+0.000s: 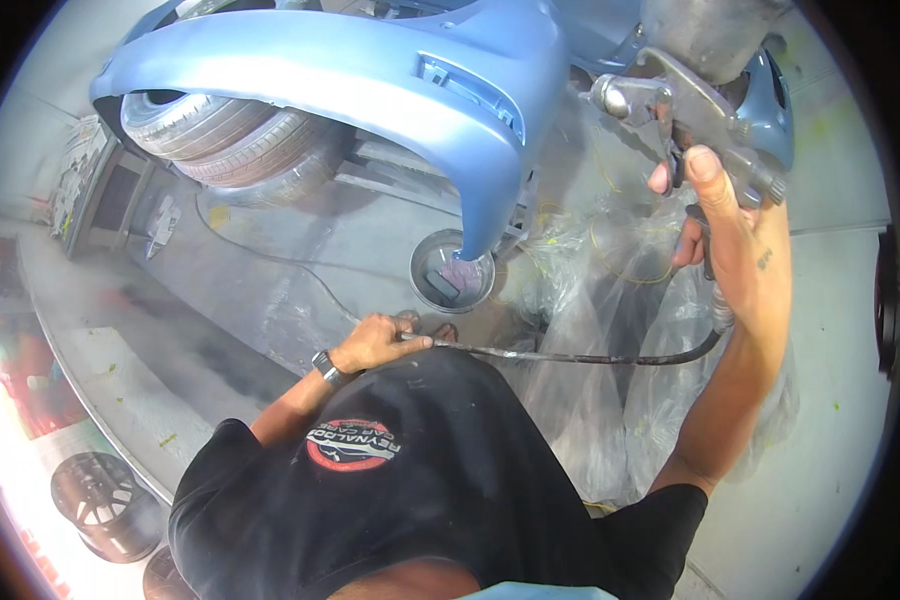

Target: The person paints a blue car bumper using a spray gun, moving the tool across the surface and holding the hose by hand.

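My right hand [715, 205] is wrapped round the handle of a spray gun [685, 110], raised at the upper right. A grey cup [715, 35] sits on top of the gun. From the base of its handle a dark air hose [570, 356] curves down and runs left across my front. My left hand [375, 342], with a watch on the wrist, is closed on that hose near my waist. Ahead of me a light blue car bumper [340, 60] arches over the floor, its right end hanging low. The gun is to the right of the bumper, apart from it.
Stacked tires [240, 140] stand beneath the bumper. A bucket [452, 270] with a dark block inside sits below its low end. Clear plastic sheeting [590, 340] covers things at the right. The hose trails on along the floor at left. A black wheel [100, 500] lies lower left.
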Tool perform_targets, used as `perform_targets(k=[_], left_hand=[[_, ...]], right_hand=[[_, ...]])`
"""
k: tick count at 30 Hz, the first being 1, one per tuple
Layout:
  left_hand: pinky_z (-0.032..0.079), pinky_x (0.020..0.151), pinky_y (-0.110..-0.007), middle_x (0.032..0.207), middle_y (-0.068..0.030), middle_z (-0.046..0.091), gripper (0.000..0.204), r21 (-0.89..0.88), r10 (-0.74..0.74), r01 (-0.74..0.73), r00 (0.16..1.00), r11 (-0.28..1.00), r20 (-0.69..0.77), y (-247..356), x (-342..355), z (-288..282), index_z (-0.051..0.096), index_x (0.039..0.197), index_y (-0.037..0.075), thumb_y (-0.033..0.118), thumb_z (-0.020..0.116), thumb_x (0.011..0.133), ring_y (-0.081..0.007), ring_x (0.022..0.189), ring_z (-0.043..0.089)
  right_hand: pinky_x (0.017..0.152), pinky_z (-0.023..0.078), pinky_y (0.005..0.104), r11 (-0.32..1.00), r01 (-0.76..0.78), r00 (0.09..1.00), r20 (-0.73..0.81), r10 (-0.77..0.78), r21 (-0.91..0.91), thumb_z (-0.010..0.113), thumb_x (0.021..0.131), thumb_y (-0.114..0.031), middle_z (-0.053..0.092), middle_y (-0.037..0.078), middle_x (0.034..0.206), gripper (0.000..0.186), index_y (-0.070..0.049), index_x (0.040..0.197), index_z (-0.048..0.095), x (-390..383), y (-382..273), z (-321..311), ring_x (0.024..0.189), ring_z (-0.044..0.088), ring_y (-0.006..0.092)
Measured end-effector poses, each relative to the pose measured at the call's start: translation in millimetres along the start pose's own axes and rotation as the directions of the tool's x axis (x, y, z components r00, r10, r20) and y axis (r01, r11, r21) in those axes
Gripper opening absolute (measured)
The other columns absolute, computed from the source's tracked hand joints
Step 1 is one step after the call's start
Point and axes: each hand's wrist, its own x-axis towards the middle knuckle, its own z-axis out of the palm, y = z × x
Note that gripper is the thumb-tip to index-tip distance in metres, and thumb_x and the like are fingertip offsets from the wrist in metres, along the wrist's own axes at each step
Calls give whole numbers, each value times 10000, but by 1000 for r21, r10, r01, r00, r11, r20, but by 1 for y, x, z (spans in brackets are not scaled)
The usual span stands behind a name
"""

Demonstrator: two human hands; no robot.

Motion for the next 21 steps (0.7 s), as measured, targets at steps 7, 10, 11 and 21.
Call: perform_targets(k=[7, 10, 11, 21], left_hand=[[515, 735, -437, 789, -180, 679, 570, 38, -29, 29, 999, 999, -15, 7, -3, 4, 688, 990, 36, 601, 647, 922, -368, 768, 677], [518, 763, -446, 807, -192, 689, 596, 47, -83, 82, 996, 996, 13, 11, -3, 6, 698, 1003, 29, 616, 643, 917, -377, 795, 682], [519, 769, -448, 815, -196, 692, 606, 41, -86, 85, 996, 996, 11, 11, -4, 6, 701, 1000, 24, 621, 642, 915, -377, 803, 684], [526, 808, -419, 781, -200, 661, 652, 41, -85, 87, 995, 995, -50, -2, -9, 8, 708, 855, -14, 636, 665, 892, -372, 823, 653]], right_hand=[[420, 390, 229, 1000, -7, 989, 148, 6, 7, 658, 974, -456, 666, 33, 820, 484, -36, 1213, 678, 22, 17, 3, 455, 502, 85], [422, 393, 220, 993, 50, 990, 123, -63, 110, 664, 972, -456, 677, 40, 831, 483, -26, 1191, 679, 16, 14, 4, 450, 502, 87], [421, 393, 217, 989, 75, 992, 87, -86, 129, 665, 971, -459, 681, 47, 835, 490, -21, 1191, 676, 13, 12, 3, 449, 500, 87], [372, 389, 238, 988, -89, 995, -30, 94, 127, 627, 966, -566, 676, 88, 840, 623, 0, 1226, 651, 9, 30, -18, 414, 485, 108]])
